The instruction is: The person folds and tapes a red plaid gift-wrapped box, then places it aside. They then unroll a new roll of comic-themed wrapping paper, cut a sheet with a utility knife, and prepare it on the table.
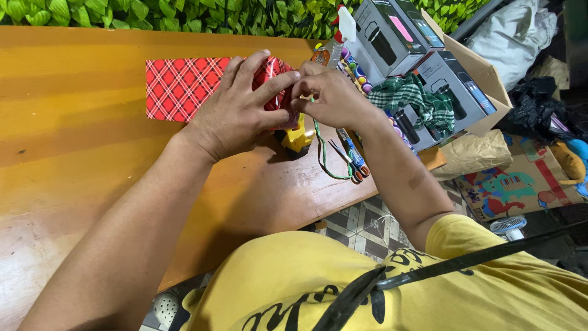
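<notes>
A red plaid sheet of wrapping paper (pixel 180 86) lies on the orange wooden table (pixel 73 153), folded over something under my hands. My left hand (pixel 239 110) presses down on the wrapped end, fingers spread over it. My right hand (pixel 331 95) meets it from the right, fingertips pinching the paper's edge next to my left forefinger. A yellow object (pixel 298 138) sticks out beneath my hands; what it is I cannot tell. The wrapped item itself is hidden.
Small scissors (pixel 349 162) and a green-white cord (pixel 321 153) lie by the table's right edge. An open cardboard box (pixel 484 79) holds grey product boxes and a green checked cloth (pixel 407 95). A spray bottle (pixel 343 27) stands at the back. A leafy wall (pixel 184 15) runs behind.
</notes>
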